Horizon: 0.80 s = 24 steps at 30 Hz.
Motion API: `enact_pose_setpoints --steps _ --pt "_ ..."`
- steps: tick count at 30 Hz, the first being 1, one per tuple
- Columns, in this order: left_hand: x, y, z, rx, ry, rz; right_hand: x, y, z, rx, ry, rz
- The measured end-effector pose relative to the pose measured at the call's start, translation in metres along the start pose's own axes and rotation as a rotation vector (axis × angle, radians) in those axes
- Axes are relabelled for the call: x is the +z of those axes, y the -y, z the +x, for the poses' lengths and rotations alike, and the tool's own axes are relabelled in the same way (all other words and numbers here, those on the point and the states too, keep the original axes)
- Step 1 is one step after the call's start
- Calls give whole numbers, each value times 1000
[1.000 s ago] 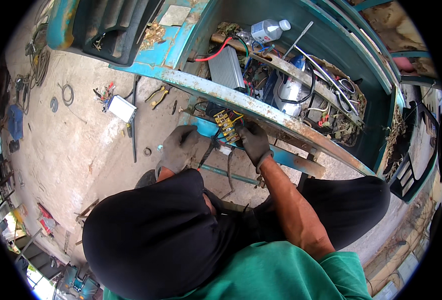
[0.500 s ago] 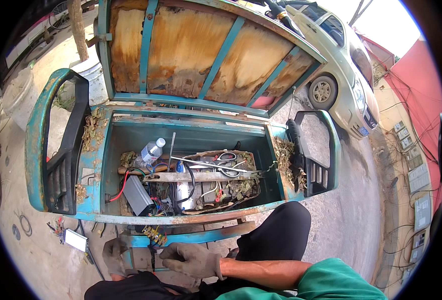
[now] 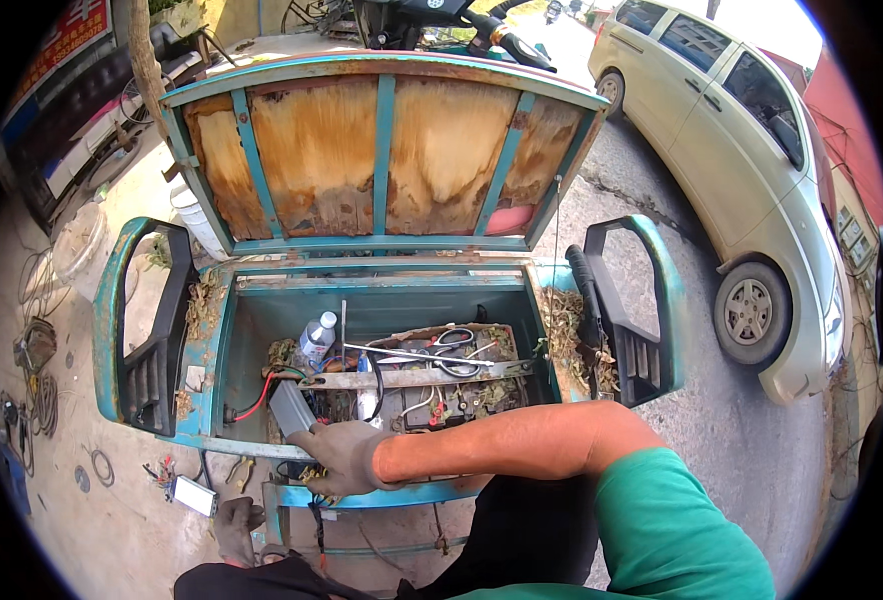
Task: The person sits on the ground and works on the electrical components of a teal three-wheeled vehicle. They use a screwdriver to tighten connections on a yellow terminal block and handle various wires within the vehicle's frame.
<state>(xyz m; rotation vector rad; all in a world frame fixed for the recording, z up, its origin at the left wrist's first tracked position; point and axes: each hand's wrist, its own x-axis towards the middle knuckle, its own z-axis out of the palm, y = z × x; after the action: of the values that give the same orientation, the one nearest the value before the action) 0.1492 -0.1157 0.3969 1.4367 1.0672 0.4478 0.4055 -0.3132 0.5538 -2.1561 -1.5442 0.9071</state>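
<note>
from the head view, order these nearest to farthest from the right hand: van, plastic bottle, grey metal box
1. Grey metal box: right by the right hand, front left of the teal bin.
2. Plastic bottle: farther back, left side.
3. Van: outside, far right.

Far off to my upper left I see a red sign (image 3: 64, 40) bearing pale characters and a row of digits, partly cut off at the edge of my view; the label (image 3: 316, 347) on the plastic bottle (image 3: 320, 337) is too small for me to read
</note>
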Motion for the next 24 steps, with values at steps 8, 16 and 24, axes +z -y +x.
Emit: enact_pose_setpoints --steps 8,16,24 --pt "-11 4 -56 -328 576 100 46 -29 30 -122 15 -378" --pt "-31 36 -41 -310 446 85 12 -8 3 84 21 -40" --pt "-97 58 65 -172 566 354 -3 27 26 234 56 17"
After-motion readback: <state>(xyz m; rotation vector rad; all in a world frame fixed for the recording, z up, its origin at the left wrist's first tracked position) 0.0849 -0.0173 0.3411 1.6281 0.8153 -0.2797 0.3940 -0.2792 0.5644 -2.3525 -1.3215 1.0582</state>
